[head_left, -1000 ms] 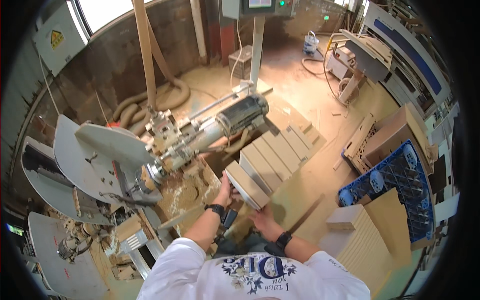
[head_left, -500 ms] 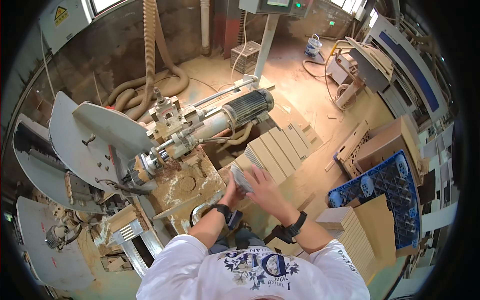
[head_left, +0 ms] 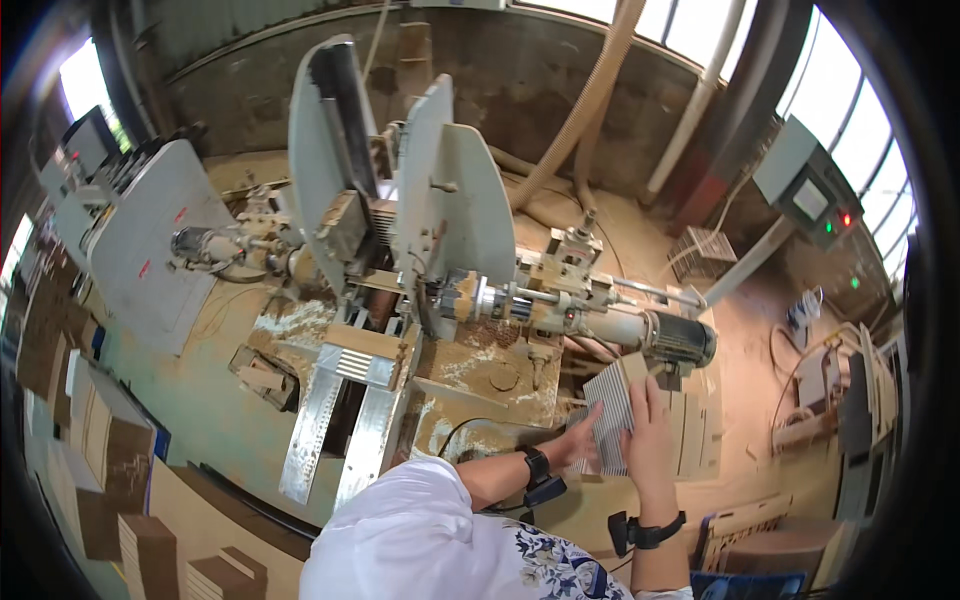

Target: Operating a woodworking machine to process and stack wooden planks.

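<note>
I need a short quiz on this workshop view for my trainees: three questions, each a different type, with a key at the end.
1. Multiple choice: What is between the left hand and the right hand?
A) a bucket
B) a stack of boards with a ridged side
C) a coiled hose

2. True or false: The control box shows a red light and a green light.

3. Short answer: Which hand is nearer the metal rails?

Key:
1. B
2. True
3. The left hand
</note>
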The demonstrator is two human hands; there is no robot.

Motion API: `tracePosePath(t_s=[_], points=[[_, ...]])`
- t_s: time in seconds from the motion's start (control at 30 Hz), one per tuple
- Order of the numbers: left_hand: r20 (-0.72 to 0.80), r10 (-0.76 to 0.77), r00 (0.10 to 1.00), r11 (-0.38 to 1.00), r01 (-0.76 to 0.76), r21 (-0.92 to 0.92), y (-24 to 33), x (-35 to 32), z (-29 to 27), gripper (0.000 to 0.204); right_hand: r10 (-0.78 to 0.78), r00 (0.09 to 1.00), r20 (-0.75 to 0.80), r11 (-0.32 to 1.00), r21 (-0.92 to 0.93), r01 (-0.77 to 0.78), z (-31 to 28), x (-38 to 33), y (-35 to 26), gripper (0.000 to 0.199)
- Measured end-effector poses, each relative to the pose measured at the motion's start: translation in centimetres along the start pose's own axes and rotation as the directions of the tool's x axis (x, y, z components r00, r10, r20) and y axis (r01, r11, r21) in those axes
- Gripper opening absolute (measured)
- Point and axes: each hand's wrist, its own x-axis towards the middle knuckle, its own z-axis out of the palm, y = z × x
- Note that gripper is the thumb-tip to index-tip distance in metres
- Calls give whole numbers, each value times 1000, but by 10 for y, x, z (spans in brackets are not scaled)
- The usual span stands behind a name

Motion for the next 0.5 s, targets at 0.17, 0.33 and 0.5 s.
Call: tracePosePath(t_s=[0.17, 0.33, 0.5], points=[[56, 388, 920, 922, -386, -33, 130, -53, 45, 56, -378, 911, -163, 925, -110, 364, -92, 78, -48, 71], [-106, 707, 699, 706, -706, 57, 257, -105, 91, 47, -558, 784, -274, 828, -119, 548, -178, 158, -123, 67], [0, 844, 536, 534, -841, 82, 379, -173, 91, 53, -739, 529, -417, 633, -161, 757, -218, 253, -191, 57]])
